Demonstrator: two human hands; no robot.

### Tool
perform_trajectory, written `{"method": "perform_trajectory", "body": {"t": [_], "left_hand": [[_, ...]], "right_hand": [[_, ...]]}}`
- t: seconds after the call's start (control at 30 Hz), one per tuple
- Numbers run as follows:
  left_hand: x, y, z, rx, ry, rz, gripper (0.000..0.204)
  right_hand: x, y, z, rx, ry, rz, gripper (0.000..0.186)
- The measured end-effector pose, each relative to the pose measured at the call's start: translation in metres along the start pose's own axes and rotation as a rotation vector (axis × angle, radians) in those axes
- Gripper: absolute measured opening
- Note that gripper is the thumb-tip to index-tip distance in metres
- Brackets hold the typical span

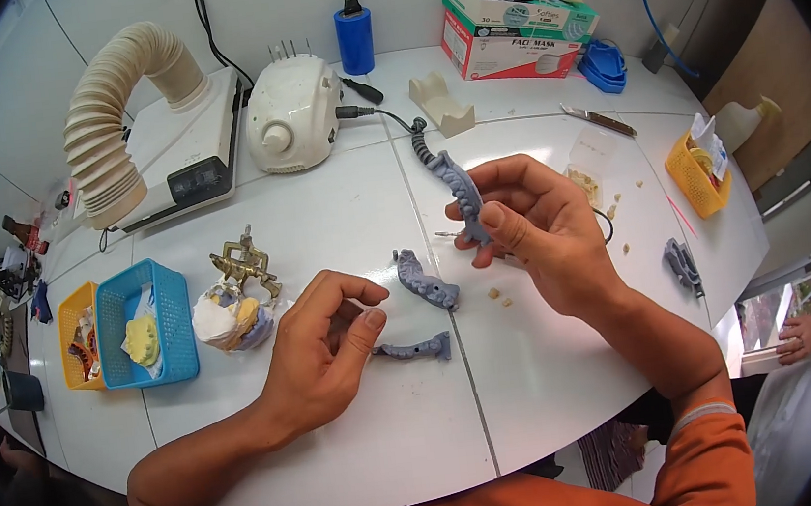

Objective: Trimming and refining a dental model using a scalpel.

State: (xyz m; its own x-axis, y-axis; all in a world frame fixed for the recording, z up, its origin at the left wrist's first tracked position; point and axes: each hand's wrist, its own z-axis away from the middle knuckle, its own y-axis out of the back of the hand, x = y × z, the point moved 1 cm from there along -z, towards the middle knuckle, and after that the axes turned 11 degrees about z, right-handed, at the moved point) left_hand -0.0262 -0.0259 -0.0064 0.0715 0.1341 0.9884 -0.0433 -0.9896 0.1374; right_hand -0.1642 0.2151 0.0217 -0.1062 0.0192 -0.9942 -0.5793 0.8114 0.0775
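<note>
Between the thumb and fingers of my right hand (531, 225), a grey dental model (459, 188) is held up on end above the table, its row of teeth showing. My left hand (321, 346) hovers over the table, fingers loosely curled and thumb apart, with nothing seen in it. Just beyond its fingertips lies a curved grey arch model (427, 285). A thinner grey model piece (418, 349) rests beside the left thumb, partly hidden by it. Small tooth-coloured bits (495, 294) are scattered below my right hand.
To the left are a brass articulator (246, 262), a white plaster model (219, 322) and a blue basket (176, 322). A handpiece control box (294, 116) and a ribbed suction hose (100, 122) stand behind. Rightward are another grey model (683, 266), a knife (599, 120) and a yellow basket (695, 185).
</note>
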Motion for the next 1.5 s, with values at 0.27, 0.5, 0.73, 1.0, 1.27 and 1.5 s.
{"method": "perform_trajectory", "body": {"t": [0.27, 0.5, 0.73, 1.0, 1.27, 1.5], "left_hand": [[0.009, -0.004, -0.047, -0.036, -0.157, -0.412, 0.039], [0.001, 0.001, -0.035, -0.047, -0.045, -0.307, 0.033], [-0.011, 0.008, -0.032, -0.027, -0.09, -0.016, 0.027], [-0.006, 0.011, -0.032, -0.019, 0.003, 0.047, 0.032], [-0.009, 0.009, -0.03, -0.041, -0.034, 0.157, 0.047], [-0.009, 0.008, -0.029, -0.071, -0.043, 0.151, 0.051]], "right_hand": [[0.02, -0.002, 0.01, -0.137, -0.146, -0.479, 0.034], [0.024, -0.014, 0.015, -0.084, 0.039, -0.173, 0.03], [0.032, -0.017, 0.017, 0.01, 0.359, 0.257, 0.03], [0.037, -0.015, 0.015, -0.003, 0.3, 0.212, 0.03], [0.037, -0.015, 0.014, -0.003, 0.388, 0.375, 0.027], [0.035, -0.016, 0.014, -0.043, 0.421, 0.427, 0.028]]}}
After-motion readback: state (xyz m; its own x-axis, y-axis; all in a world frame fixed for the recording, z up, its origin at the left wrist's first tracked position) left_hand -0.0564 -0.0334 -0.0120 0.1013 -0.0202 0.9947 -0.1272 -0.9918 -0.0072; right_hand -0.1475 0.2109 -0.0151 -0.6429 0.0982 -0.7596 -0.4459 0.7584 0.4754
